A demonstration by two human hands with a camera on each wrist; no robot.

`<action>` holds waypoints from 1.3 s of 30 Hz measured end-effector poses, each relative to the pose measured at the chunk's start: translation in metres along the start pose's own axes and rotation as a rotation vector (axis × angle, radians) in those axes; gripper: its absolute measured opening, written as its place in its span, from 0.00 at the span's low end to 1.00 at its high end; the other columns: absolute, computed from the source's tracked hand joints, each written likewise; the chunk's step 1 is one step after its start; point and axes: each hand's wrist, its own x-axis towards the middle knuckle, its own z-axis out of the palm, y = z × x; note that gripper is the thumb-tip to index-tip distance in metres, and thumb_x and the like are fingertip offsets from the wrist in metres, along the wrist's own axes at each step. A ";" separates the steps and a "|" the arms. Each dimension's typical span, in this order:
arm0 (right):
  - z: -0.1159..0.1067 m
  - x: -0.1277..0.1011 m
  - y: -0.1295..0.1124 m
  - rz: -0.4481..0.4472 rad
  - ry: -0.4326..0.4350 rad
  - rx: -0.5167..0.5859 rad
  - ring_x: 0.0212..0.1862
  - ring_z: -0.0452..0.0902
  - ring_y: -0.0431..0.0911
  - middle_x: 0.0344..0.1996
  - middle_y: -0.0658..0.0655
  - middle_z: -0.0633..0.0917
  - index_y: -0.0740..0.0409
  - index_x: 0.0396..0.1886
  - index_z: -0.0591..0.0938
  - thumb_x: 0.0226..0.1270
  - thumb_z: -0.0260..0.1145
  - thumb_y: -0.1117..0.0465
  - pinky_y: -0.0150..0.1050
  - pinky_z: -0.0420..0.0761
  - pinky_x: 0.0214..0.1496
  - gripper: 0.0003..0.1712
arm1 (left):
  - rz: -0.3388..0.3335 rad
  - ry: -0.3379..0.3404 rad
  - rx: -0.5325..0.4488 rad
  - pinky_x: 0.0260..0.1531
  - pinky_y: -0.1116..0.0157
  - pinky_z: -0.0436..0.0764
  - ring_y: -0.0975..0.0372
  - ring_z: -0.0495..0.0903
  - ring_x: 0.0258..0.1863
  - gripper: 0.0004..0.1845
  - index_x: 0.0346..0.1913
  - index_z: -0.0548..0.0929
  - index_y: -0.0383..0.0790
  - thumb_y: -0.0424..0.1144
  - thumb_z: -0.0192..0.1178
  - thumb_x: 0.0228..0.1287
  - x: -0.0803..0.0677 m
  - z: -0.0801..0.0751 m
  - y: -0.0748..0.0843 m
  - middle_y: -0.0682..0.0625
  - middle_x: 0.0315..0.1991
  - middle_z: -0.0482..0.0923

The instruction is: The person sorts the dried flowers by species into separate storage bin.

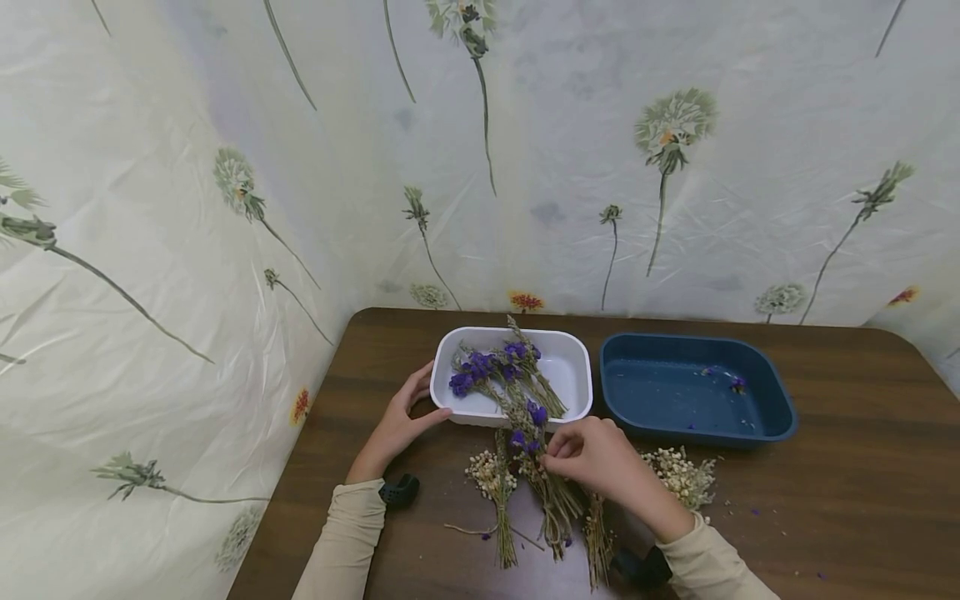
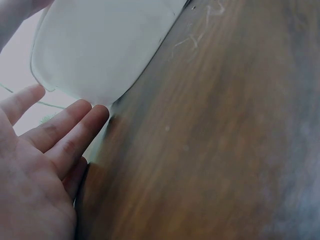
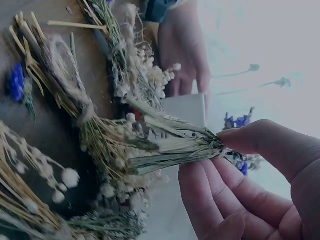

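Purple flowers lie across the near rim of the white tray, pinched by the right hand between thumb and curled fingers. The left hand rests against the tray's left end, fingers straight. More bundles lie on the surface just before the tray.

The worktop looks like dark wood with a smooth, slightly shiny grain. The white tray and the blue tray look like smooth plastic. The flower bundles are dry and rough. The backdrop is thin, creased sheet.
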 end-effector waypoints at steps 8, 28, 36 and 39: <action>-0.012 0.009 -0.001 -0.005 -0.013 -0.029 0.27 0.81 0.35 0.24 0.43 0.88 0.46 0.26 0.89 0.62 0.76 0.56 0.35 0.80 0.33 0.05 | 0.024 0.017 0.034 0.77 0.38 0.58 0.45 0.72 0.72 0.45 0.81 0.60 0.56 0.36 0.71 0.66 0.004 -0.001 -0.019 0.41 0.73 0.72; -0.045 0.061 -0.009 -0.145 -0.046 -0.167 0.27 0.82 0.35 0.25 0.43 0.90 0.47 0.29 0.91 0.66 0.75 0.57 0.39 0.82 0.34 0.05 | 0.042 0.023 0.040 0.76 0.40 0.62 0.46 0.73 0.72 0.45 0.81 0.61 0.58 0.37 0.72 0.65 0.004 -0.001 -0.020 0.43 0.73 0.72; -0.047 0.082 -0.013 -0.180 -0.094 -0.227 0.31 0.84 0.36 0.26 0.41 0.90 0.45 0.29 0.91 0.65 0.76 0.56 0.71 0.63 0.74 0.04 | 0.047 0.010 0.028 0.76 0.38 0.60 0.44 0.71 0.73 0.46 0.82 0.59 0.54 0.35 0.71 0.66 0.004 -0.001 -0.018 0.40 0.74 0.70; -0.047 0.090 -0.013 -0.191 -0.113 -0.250 0.30 0.84 0.35 0.26 0.41 0.89 0.44 0.28 0.91 0.65 0.76 0.56 0.71 0.60 0.75 0.05 | 0.048 0.010 0.019 0.76 0.36 0.58 0.42 0.70 0.73 0.47 0.83 0.57 0.52 0.34 0.71 0.66 0.004 -0.001 -0.019 0.38 0.75 0.69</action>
